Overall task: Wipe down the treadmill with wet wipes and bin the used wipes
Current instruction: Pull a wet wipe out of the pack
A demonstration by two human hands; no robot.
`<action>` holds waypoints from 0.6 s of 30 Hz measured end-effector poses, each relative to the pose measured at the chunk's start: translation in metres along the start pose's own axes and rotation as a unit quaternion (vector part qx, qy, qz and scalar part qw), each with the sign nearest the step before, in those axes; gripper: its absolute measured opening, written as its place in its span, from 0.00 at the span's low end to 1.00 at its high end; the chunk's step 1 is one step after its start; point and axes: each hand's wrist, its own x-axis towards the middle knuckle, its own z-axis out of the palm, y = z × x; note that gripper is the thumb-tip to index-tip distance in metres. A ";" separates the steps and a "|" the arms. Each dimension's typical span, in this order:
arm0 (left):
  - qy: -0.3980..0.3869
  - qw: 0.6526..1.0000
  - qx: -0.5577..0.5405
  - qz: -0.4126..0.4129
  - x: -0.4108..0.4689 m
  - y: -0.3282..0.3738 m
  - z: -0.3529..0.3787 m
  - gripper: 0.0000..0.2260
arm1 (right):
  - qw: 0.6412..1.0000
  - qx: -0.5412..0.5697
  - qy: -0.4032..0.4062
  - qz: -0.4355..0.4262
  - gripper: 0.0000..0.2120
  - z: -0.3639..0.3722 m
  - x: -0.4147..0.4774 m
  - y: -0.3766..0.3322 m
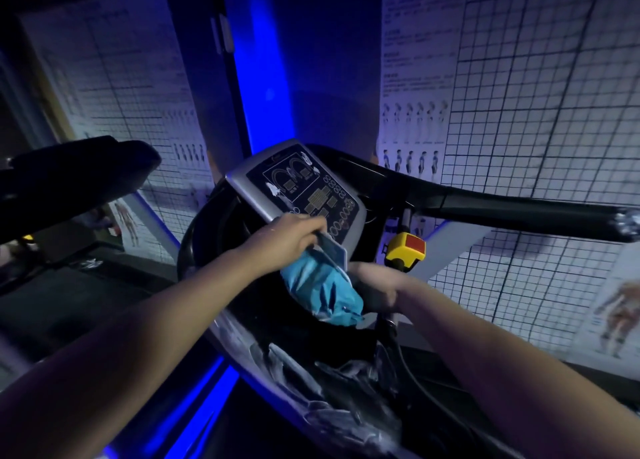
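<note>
Up front, the fingers [313,224] of the left hand [289,242] curl over the pale flap [334,252] at the top of the wipes pack [322,287] and grip it there; thumb not visible. Pack hangs down from that grip, just below the lower edge of the treadmill console [301,188], touching or nearly touching it.

The right hand [375,283] sits against the pack's right side, low down. It's motion-blurred and partly behind the pack, so can't tell if its fingers are closed on anything.

Room to move: console face is tilted and unobstructed above the L hand. The right handrail [519,210] runs out to the frame edge, w/ a yellow stop button [406,247] just right of the pack, near the R hand. A dark left rail [76,178] juts in on the other side, well apart from both hands.

Pack looks soft, teal-blue, crinkled, w/ shiny folds; lower end bunched up. Any print on it is too dim to read.

Below the pack, crumpled clear film [311,382] covers the lower housing. Light is v. low and blue; a bright blue strip [263,87] runs up behind the console. Gridded wall charts [536,94] stand on both sides, text blurred. Belt and bin not made out.
</note>
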 end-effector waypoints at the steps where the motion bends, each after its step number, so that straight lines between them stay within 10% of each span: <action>1: 0.025 0.999 -0.021 0.003 0.001 0.000 -0.002 0.06 | 1.000 0.019 -0.006 -0.010 0.13 -0.002 -0.005 -0.002; 10: 0.218 0.907 -0.342 -0.117 -0.002 0.090 0.016 0.26 | 0.953 0.202 0.163 -0.153 0.25 -0.001 -0.078 -0.030; 16: 0.184 0.726 -0.599 -0.284 -0.018 0.197 0.042 0.10 | 0.926 0.153 0.258 -0.228 0.19 -0.022 -0.160 -0.010; 18: 0.125 0.677 -0.652 -0.317 -0.031 0.228 0.052 0.19 | 0.929 0.116 0.268 -0.228 0.19 -0.031 -0.188 0.000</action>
